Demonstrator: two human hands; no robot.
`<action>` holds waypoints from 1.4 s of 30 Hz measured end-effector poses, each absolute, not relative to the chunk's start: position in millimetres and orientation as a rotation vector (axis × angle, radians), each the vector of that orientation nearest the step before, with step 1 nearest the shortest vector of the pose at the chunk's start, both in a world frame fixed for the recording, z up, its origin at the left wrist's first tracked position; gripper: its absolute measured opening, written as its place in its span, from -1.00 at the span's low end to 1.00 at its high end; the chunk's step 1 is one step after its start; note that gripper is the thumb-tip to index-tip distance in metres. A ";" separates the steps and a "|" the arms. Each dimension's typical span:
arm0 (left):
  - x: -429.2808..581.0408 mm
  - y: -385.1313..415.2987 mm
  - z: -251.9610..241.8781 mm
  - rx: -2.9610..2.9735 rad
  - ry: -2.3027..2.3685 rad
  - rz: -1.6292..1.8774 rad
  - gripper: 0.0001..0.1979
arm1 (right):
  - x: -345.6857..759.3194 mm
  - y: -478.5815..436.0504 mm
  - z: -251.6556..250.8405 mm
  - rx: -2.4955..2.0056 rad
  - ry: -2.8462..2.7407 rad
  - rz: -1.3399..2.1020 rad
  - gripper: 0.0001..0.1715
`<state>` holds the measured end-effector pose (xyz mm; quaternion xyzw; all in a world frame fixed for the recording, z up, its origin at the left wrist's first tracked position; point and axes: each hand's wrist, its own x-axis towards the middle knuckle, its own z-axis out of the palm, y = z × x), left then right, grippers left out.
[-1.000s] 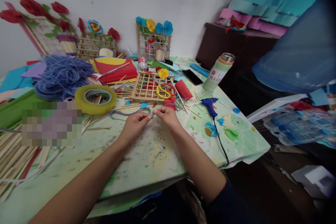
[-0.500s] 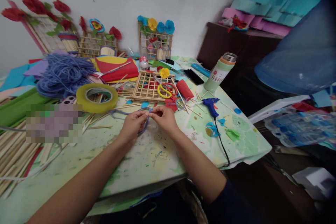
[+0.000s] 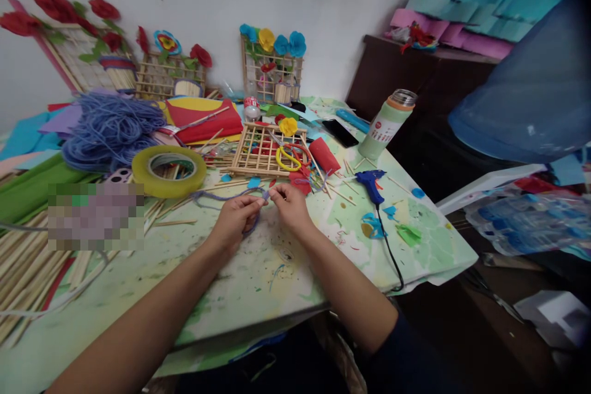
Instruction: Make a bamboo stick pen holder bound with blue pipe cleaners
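My left hand point(image 3: 237, 220) pinches a length of purple-blue yarn point(image 3: 212, 196) above the table. Close beside it, my right hand point(image 3: 290, 206) has thumb and finger pressed together at the same yarn, near a small purple-blue bit between the two hands. One strand runs off to the left from my left hand, and a loop hangs below its fingers. Just beyond the hands lies a wooden stick lattice point(image 3: 258, 151) with a yellow paper flower point(image 3: 288, 127) and yellow-and-red scissors point(image 3: 289, 159) on it.
On the left are a yarn heap point(image 3: 113, 129), a tape roll point(image 3: 168, 172) and many thin sticks point(image 3: 28, 277). To the right stand a blue glue gun point(image 3: 370, 184) with its cord, a phone point(image 3: 340, 133) and a green bottle point(image 3: 388, 125). Flower-decorated lattices point(image 3: 272, 68) lean against the wall.
My right hand's fingers have shifted slightly right, so the gap between the hands is a little wider. The purple-blue bit between them shows more clearly. The view has moved slightly.
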<state>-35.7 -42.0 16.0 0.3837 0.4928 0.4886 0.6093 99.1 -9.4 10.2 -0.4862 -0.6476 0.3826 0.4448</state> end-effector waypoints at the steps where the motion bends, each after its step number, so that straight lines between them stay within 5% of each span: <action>1: -35.8 -42.3 16.2 0.873 1.131 1.141 -0.73 | 98.7 -9.1 10.7 -1.187 -1.561 0.997 -0.85; 5: -36.2 -43.8 18.5 0.842 1.087 1.126 -0.73 | 97.9 -8.6 13.2 -1.078 -1.457 1.216 -0.76; 8: -35.7 -44.2 18.9 0.836 1.075 1.084 -0.72 | 98.1 -9.1 12.7 -1.028 -1.442 1.301 -0.88; 22: -34.7 -43.6 15.5 0.904 1.075 1.137 -0.70 | 96.2 -9.5 11.9 -1.087 -1.339 1.329 -0.75; 27: -38.4 -40.4 20.0 0.823 1.134 1.202 -0.67 | 144.7 -20.4 43.4 -1.245 -1.642 0.729 -0.75; 33: -40.3 -39.0 25.6 0.735 1.110 1.222 -0.66 | 269.9 -30.3 62.7 -2.014 -1.657 -0.318 -0.48; 37: -44.1 -36.1 26.2 0.688 1.075 1.236 -0.70 | 308.5 -27.5 45.0 -2.475 -1.721 -0.146 -0.41; 42: -55.4 -29.4 28.0 0.633 1.090 1.308 -0.73 | 312.3 -16.5 27.5 -2.544 -1.887 0.016 -0.50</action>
